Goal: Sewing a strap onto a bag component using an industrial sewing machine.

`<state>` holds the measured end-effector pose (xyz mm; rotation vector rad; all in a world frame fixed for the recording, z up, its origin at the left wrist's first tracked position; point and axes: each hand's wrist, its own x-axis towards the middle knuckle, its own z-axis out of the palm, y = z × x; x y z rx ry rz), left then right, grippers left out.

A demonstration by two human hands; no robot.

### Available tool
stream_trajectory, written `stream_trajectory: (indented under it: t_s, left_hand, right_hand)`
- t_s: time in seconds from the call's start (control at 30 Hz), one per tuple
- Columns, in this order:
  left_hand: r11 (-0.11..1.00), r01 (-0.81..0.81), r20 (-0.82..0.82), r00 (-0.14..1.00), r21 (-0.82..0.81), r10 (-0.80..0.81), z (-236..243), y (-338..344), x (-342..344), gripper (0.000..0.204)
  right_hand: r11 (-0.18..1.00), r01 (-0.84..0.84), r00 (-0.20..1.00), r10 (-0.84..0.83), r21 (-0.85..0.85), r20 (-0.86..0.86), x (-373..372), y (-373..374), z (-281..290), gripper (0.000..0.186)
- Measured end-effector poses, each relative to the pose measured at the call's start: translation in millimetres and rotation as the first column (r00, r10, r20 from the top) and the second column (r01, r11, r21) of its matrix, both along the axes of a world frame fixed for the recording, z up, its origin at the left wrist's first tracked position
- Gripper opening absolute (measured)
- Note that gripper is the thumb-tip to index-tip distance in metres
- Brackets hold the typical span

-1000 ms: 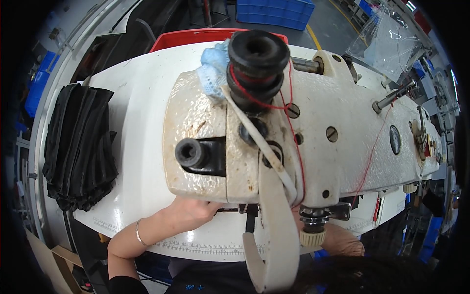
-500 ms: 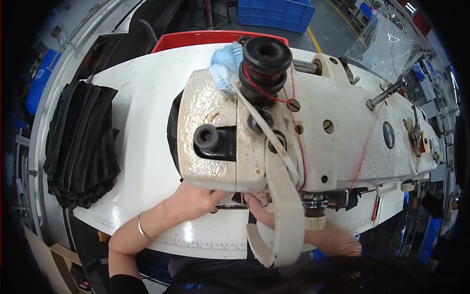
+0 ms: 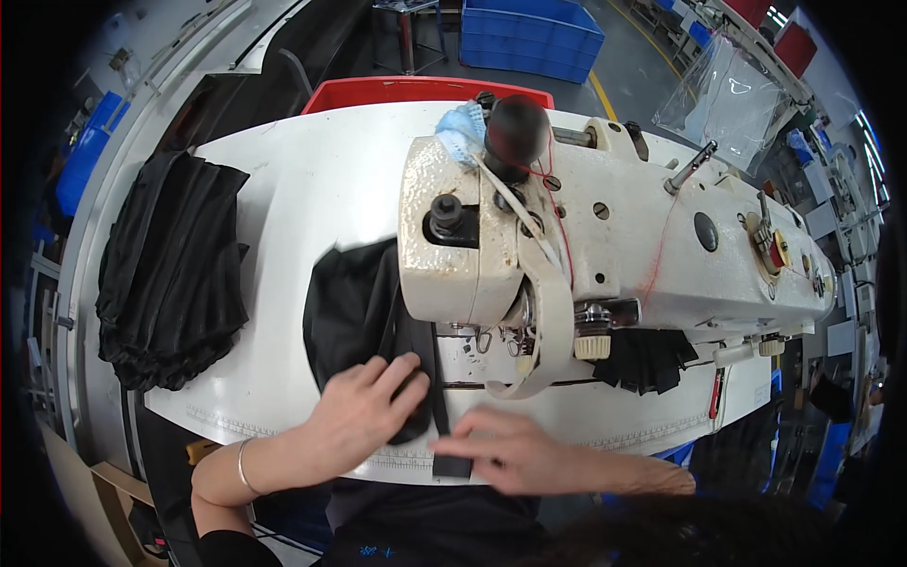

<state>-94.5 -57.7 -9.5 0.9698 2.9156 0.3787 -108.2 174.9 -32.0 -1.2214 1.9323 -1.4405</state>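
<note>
A black cloth piece [image 3: 342, 293] lies flat on the white table, left of the head of a white sewing machine [image 3: 444, 274] and partly hidden by it. My left hand [image 3: 368, 406] presses on this cloth with bent fingers, gripping near its right edge; the thumb is hidden. Along that edge runs a narrow black strip [image 3: 453, 466], its end at the table's front edge. Slightly blurred, my right hand [image 3: 505, 452] holds the strip near that end, index finger laid across it. Red thread [image 3: 564, 236] runs down over the machine.
A stack of black pleated cloth [image 3: 170, 274] sits on the left. More black cloth pieces [image 3: 647, 359] lie under the machine arm, with a red-handled tool [image 3: 715, 392] farther right. Behind the table are a red bin [image 3: 425, 91] and a blue crate [image 3: 529, 40].
Both hands have come out from beneath the machine head toward the front edge. The black cloth and strip now show more fully on the left. The whole view has shifted somewhat.
</note>
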Motion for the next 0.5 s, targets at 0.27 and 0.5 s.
stream_trajectory:
  t_s: [0.27, 0.5]
  left_hand:
    - [0.924, 0.382, -0.14, 0.916, 0.011, -0.377, 11.6, -16.9, -18.4, 0.018]
    - [0.98, -0.199, -0.62, 0.766, 0.024, 0.171, 2.3, -5.2, 21.2, 0.035]
  right_hand:
    - [0.992, -0.113, 0.539, 0.02, 0.05, 0.842, 17.7, -7.4, 15.7, 0.018]
    - [0.872, 0.489, 0.619, -0.364, 0.021, 0.695, -8.3, -62.9, -11.6, 0.015]
